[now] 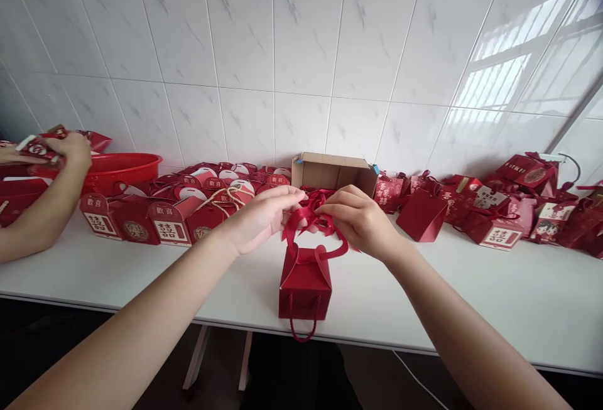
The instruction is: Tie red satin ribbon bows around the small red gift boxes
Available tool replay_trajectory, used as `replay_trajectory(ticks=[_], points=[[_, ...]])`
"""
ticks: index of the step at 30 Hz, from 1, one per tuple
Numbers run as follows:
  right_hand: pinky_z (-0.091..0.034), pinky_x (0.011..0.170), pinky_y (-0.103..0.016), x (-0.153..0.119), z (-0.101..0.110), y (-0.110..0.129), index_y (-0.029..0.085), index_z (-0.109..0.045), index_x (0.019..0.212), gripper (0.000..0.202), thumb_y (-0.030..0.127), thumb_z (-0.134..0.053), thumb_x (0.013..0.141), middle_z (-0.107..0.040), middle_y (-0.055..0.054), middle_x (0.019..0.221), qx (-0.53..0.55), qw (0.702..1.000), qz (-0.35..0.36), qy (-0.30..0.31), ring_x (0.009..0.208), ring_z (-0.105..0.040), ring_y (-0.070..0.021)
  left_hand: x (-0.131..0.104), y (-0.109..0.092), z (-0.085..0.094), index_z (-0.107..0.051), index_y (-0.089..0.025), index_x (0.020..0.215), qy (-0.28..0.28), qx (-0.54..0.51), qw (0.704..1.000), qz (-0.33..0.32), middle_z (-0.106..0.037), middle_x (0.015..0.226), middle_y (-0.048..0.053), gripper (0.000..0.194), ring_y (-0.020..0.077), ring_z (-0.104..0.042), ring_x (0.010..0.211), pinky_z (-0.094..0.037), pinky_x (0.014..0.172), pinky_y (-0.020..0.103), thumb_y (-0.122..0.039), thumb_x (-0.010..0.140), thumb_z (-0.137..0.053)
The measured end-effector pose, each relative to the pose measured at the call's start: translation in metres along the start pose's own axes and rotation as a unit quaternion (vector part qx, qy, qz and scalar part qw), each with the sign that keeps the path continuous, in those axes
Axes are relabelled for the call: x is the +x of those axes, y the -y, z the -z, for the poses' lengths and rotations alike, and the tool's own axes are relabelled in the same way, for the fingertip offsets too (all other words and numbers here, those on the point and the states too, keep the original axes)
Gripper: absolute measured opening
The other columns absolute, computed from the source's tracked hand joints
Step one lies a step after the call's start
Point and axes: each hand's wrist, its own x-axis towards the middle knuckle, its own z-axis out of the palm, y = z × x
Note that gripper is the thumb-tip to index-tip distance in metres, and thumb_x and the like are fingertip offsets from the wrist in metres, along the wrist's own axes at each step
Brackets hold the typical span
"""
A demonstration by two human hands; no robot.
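A small dark red gift box (305, 278) stands at the front edge of the white table, its rope handle hanging down over the near side. Red ribbon (301, 218) runs through the top of the box and rises in loops above it. My left hand (271, 215) is closed on the ribbon from the left, thumb and fingers pinched together. From the right, my right hand (360, 218) pinches the ribbon too. Both hands are above and a little behind the box, close to each other. Part of the ribbon between them is hidden by the fingers.
Behind my hands stands an open cardboard box (334, 174) with red ribbon before it. Rows of red gift boxes (169, 225) fill the left, with more decorated boxes (499, 228) at right. Another person's hand (73, 146) holds a red item near a red basin (125, 168).
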Motion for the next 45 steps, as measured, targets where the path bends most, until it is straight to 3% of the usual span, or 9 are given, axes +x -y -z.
replay_trajectory(ticks=[6,11,15,21,26,31,37,40,45], points=[[-0.05,0.076,-0.037,-0.001,-0.009,0.004,0.022,-0.07,0.103,0.027,0.017,-0.045,0.092,-0.068,-0.008,0.094,-0.011,0.998,-0.042,-0.039,0.088,-0.058,-0.021,-0.002,0.005,-0.007,-0.061,-0.019,0.098,-0.074,0.189,0.974,-0.101,-0.065,0.078,0.004,0.028,0.0181,-0.063,0.075,-0.049,0.073,0.032,-0.043,0.086,-0.051],[-0.044,0.058,-0.029,-0.026,-0.007,0.013,0.02,-0.066,0.075,0.024,0.028,-0.049,0.091,-0.064,-0.006,0.076,0.009,0.959,-0.238,-0.151,0.069,-0.056,-0.0172,-0.013,0.017,0.014,-0.06,-0.023,0.093,-0.241,0.493,0.793,-0.264,-0.064,0.075,0.001,0.022,0.0152,-0.057,0.067,-0.043,0.07,0.026,-0.041,0.08,-0.059],[-0.033,0.047,-0.027,-0.099,0.006,0.006,0.02,-0.052,0.057,0.03,0.033,-0.051,0.084,-0.052,-0.001,0.057,-0.063,0.901,-0.426,-0.062,0.05,-0.043,-0.0139,-0.036,0.049,0.07,-0.056,-0.024,0.079,-0.286,0.587,0.732,-0.194,-0.045,0.056,-0.006,0.008,0.0118,-0.044,0.053,-0.038,0.062,0.023,-0.031,0.076,-0.057],[-0.043,0.053,-0.031,-0.186,0.007,-0.002,0.021,-0.066,0.07,0.027,0.041,-0.051,0.082,-0.065,-0.005,0.069,-0.025,0.819,-0.563,0.109,0.063,-0.059,-0.0219,-0.068,0.109,0.112,-0.054,-0.023,0.073,-0.174,0.597,0.783,-0.007,-0.048,0.056,-0.004,0.008,0.0149,-0.05,0.053,-0.039,0.057,0.024,-0.031,0.072,-0.052],[-0.05,0.076,-0.04,-0.144,-0.006,0.004,0.02,-0.064,0.105,0.038,0.05,-0.052,0.085,-0.063,-0.012,0.112,-0.012,0.863,-0.502,-0.044,0.095,-0.062,-0.0272,-0.05,0.106,0.067,-0.056,-0.022,0.084,-0.207,0.489,0.842,-0.095,-0.06,0.098,0.006,0.017,0.024,-0.059,0.098,-0.044,0.088,0.033,-0.036,0.075,-0.057],[-0.049,0.081,-0.037,-0.098,-0.039,0.013,0.02,-0.062,0.098,0.037,0.052,-0.044,0.09,-0.065,-0.011,0.104,0.159,0.883,-0.442,-0.001,0.099,-0.06,-0.0241,-0.03,0.105,0.031,-0.053,-0.022,0.09,-0.123,0.309,0.943,0.001,-0.06,0.097,0.004,0.027,0.02,-0.059,0.095,-0.046,0.086,0.033,-0.043,0.075,-0.062],[-0.029,0.044,-0.022,-0.092,-0.065,0.009,0.02,-0.044,0.068,0.047,0.065,-0.046,0.082,-0.045,0.004,0.057,0.345,0.753,-0.539,0.153,0.049,-0.037,-0.0089,-0.032,0.105,0.024,-0.055,-0.02,0.08,-0.016,0.19,0.963,0.192,-0.047,0.058,-0.005,0.038,0.0112,-0.041,0.049,-0.031,0.047,0.023,-0.057,0.078,-0.055],[-0.013,0.043,-0.021,-0.094,-0.057,0.004,0.02,-0.032,0.059,0.052,0.063,-0.053,0.08,-0.028,0.008,0.052,0.411,0.704,-0.553,0.174,0.046,-0.019,-0.0059,-0.036,0.102,0.021,-0.058,-0.019,0.08,-0.053,0.211,0.967,0.135,-0.053,0.068,-0.001,0.038,0.0148,-0.05,0.063,-0.035,0.056,0.025,-0.057,0.075,-0.059],[-0.01,0.046,-0.023,-0.098,-0.042,0.004,0.019,-0.03,0.054,0.053,0.053,-0.064,0.078,-0.019,0.009,0.051,0.445,0.709,-0.535,0.114,0.048,-0.014,-0.0064,-0.04,0.104,0.021,-0.033,-0.021,0.056,-0.15,0.365,0.917,0.061,-0.033,0.056,-0.006,0.05,0.012,-0.037,0.053,-0.027,0.053,0.025,-0.058,0.069,-0.063]])
